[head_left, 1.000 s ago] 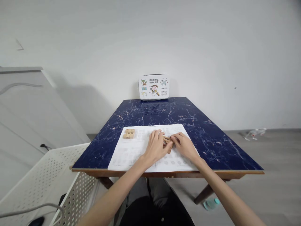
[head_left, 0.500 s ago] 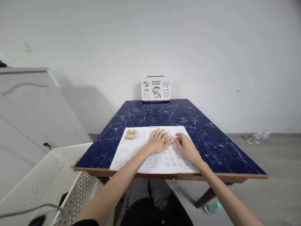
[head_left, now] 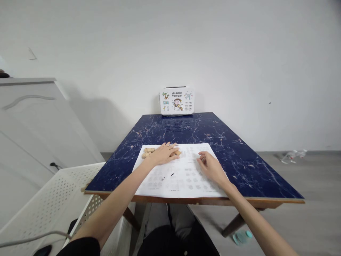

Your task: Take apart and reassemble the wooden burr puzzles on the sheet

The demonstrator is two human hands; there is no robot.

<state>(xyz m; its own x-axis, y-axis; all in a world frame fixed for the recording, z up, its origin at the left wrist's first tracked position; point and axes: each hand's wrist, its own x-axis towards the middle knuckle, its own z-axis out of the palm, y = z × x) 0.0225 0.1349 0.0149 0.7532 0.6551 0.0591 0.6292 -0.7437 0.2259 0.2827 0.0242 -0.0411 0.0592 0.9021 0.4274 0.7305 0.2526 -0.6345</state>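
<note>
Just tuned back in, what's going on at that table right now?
A person sits at a dark blue marbled table with a white printed paper sheet on it. The left hand lies flat on the sheet, fingers over a small light wooden block, beside a cluster of similar wooden blocks. The right hand rests loosely curled on the sheet, nothing seen in its grip.

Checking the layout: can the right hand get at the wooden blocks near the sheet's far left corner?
Probably not directly: the left hand lies between the right hand and the wooden blocks, blocking the straight path.
</note>
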